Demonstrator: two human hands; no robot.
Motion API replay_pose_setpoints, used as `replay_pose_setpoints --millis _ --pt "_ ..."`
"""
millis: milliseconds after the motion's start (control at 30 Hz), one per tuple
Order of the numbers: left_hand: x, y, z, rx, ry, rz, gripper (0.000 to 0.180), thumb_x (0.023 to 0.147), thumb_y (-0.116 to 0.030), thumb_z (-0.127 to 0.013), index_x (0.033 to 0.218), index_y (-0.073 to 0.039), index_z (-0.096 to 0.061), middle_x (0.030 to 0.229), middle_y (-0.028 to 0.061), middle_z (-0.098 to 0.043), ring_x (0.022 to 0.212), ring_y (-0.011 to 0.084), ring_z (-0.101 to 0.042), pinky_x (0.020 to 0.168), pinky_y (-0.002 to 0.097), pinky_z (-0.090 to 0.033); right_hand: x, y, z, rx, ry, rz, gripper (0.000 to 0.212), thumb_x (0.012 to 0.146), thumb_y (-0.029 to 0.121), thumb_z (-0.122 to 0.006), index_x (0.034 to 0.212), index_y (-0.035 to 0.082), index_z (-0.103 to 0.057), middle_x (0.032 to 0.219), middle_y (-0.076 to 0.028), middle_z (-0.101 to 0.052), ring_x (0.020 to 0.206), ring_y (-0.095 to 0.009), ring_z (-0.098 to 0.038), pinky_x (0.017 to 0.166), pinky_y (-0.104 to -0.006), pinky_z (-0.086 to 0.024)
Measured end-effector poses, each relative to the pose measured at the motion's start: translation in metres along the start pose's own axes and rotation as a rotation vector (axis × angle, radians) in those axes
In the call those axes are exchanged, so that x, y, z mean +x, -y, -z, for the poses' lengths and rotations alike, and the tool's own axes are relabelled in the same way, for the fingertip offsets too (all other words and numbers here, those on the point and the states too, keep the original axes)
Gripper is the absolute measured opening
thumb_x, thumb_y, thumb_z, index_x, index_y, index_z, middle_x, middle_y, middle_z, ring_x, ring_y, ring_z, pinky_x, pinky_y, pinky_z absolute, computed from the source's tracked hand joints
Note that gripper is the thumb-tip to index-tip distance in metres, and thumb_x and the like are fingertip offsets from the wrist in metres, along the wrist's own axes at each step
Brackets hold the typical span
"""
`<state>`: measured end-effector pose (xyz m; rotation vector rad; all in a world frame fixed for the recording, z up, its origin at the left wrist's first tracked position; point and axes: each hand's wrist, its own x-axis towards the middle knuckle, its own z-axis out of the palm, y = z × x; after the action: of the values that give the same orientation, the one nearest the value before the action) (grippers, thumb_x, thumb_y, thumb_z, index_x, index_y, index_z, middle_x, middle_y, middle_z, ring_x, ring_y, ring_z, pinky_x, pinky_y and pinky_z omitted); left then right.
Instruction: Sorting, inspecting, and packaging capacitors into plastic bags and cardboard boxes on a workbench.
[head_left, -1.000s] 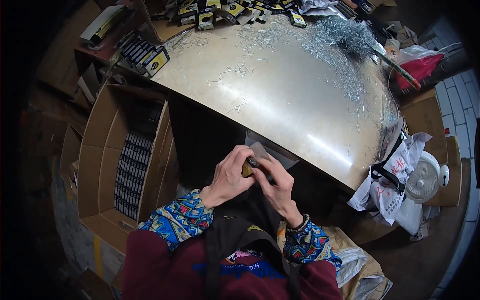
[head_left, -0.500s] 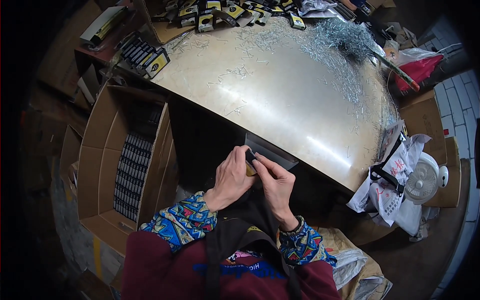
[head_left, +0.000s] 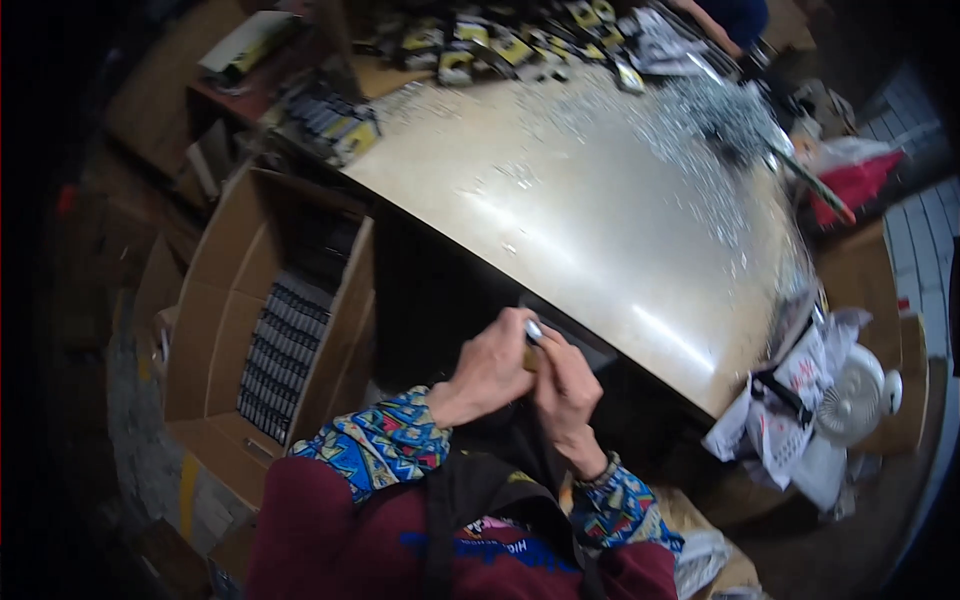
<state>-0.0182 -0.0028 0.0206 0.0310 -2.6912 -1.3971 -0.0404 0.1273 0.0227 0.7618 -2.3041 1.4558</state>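
Just off the table's near edge, both hands meet around a small yellow-and-black box [head_left: 530, 357]. My left hand [head_left: 490, 365] is closed around its left side. From the right, my right hand [head_left: 567, 385] pinches the box near its upper end, thumb and fingers together. A pale, shiny spot shows at that top end, too blurred to make out. Most of the box is hidden by the fingers. Behind the hands, a dark flat panel [head_left: 585, 342] sits under the table edge.
Bent wire pieces [head_left: 725, 120] lie heaped and scattered on the metal-topped table [head_left: 600, 240]. Yellow-and-black boxes [head_left: 505, 48] pile at the back. Left stands an open carton [head_left: 215, 310] holding rows of small boxes [head_left: 285, 350]. A white fan [head_left: 850, 395] is at right; another person's arm [head_left: 708, 22] shows far back.
The whole view has shifted and blurred. Both hands still grip the small box; the right fingers have drawn in closer, and a pale shine now shows at its top.
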Motion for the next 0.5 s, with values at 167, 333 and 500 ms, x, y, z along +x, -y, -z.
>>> replay_pose_setpoints --millis 167,333,500 --pt "0.055 0.009 0.059 0.308 -0.155 -0.102 0.062 0.078 -0.028 -0.075 0.124 -0.002 -0.043 0.102 0.0179 -0.051 0.099 0.0367 -0.054 0.084 0.0439 -0.046 0.026 -0.024 0.013 0.087 -0.009 -0.108 0.021 0.088 -0.004 -0.062 0.108 -0.002 -0.067 0.103 -0.017 -0.069 0.090 -0.024 -0.068 0.078 -0.0299 -0.053" --pt "0.143 0.074 0.154 1.020 -0.520 -0.251 0.059 0.076 -0.029 -0.074 0.121 -0.003 -0.048 0.110 0.0141 -0.052 0.106 0.0300 -0.049 0.094 0.0448 -0.036 0.088 -0.038 -0.016 -0.138 0.195 0.172 0.026 0.089 0.007 -0.064 0.114 0.000 -0.064 0.122 -0.020 -0.061 0.118 -0.036 -0.055 0.098 -0.0428 -0.046" --pt "0.267 0.112 0.187 1.099 -0.143 -0.021 0.054 0.080 -0.033 -0.070 0.119 -0.002 -0.048 0.114 0.0187 -0.055 0.106 0.0350 -0.055 0.092 0.0444 -0.044 0.181 -0.088 -0.094 -0.471 0.332 0.299 0.039 0.097 0.026 -0.051 0.132 0.007 -0.051 0.143 -0.021 -0.042 0.135 -0.040 -0.036 0.109 -0.0595 -0.027"
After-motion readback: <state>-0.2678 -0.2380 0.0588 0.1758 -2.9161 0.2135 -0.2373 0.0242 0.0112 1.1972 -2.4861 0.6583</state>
